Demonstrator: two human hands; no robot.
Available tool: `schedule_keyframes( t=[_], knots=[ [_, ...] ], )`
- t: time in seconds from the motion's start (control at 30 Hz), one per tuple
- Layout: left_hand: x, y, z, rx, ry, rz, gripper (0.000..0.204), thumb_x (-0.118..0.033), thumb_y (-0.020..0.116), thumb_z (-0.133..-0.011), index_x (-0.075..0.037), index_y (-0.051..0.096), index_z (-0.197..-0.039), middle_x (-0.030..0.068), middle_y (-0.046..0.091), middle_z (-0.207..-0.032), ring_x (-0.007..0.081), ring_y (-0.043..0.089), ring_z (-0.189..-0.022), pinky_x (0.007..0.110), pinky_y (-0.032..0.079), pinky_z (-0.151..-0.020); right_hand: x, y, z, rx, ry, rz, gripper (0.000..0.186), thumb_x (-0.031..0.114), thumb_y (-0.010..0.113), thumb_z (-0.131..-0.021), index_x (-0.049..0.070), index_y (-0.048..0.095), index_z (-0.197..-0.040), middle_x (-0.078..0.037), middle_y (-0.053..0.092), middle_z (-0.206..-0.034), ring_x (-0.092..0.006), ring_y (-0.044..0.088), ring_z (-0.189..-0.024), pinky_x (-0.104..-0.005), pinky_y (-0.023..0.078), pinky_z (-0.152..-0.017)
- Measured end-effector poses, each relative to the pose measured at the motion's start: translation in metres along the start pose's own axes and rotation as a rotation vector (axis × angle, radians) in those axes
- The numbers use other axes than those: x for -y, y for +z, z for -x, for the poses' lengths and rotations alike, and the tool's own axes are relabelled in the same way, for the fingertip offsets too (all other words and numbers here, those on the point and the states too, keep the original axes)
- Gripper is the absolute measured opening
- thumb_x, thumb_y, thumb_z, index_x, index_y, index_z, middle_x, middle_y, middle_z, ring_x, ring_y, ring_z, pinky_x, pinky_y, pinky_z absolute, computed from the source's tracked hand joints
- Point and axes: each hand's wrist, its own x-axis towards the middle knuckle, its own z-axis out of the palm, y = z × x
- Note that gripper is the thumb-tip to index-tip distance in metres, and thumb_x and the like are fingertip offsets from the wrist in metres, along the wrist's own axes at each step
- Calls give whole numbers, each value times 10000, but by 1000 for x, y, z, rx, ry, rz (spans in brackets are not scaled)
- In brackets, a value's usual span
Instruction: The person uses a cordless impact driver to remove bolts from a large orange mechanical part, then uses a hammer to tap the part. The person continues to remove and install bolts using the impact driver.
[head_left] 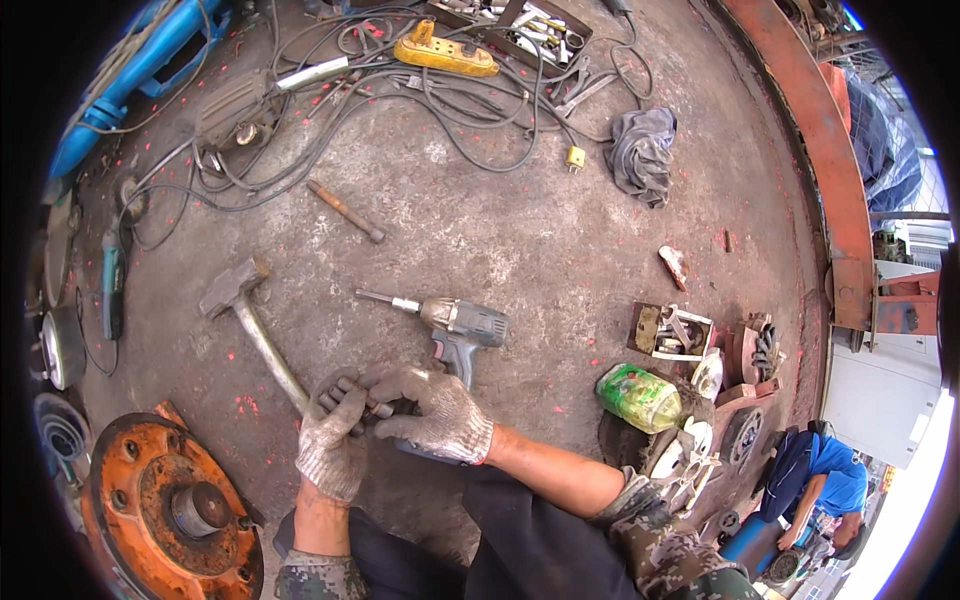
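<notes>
In front of my knees both gloved hands are brought together around a small, dark, cylindrical metal piece (378, 408). My left hand (332, 440) has its fingers closed round one end, while my right hand (435, 412) pinches it from the other side. Fingers cover much of the piece, so its exact kind does not show. Just beyond my right hand lies a cordless impact wrench (465, 325) with a long bit or socket pointing left. A sledgehammer (262, 335) rests on the floor, its handle end next to my left hand.
An orange round hub (180, 510) stands at lower left. Farther off lie a metal rod (345, 210), tangled cables (480, 120), a yellow power strip (445, 52) and a grey rag (643, 155). At right are a green-labelled bottle (640, 397), a parts box (670, 333) and another person (830, 480).
</notes>
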Motion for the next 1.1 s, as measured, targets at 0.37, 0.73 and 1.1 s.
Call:
schedule_keyframes(
  t=[0.37, 0.73, 1.1],
  knots=[
    [-8, 4, -5, -46, -19, 92, 152, -99, 710, -955, 22, 681, -1042, 109, 711, -966, 202, 685, -883, 451, 581, -964, -37, -16, 47, -735, 509, -51, 358, 117, 783, -913, -48, 630, -1192, -143, 721, -1049, -184, 721, -915, -345, 591, -813],
    [3, -8, -14, -65, -18, 252, 253, -155, 719, -1004, -43, 628, -1212, 71, 685, -1009, 205, 697, -997, 471, 602, -983, -53, -27, 42, -585, 782, -1058, 437, 130, 704, -1008, 8, 543, -1395, -131, 671, -1172, -275, 683, -1049, -445, 589, -925],
    [-10, -46, -19, -291, 141, 419, 160, -205, 725, -1014, -70, 643, -1037, 23, 638, -927, 150, 629, -897, 403, 598, -995, -1, -9, 52, -336, 641, -937, 260, -19, 711, -813, 10, 622, -1055, -85, 653, -775, -210, 648, -704, -345, 546, -696]
  ],
)
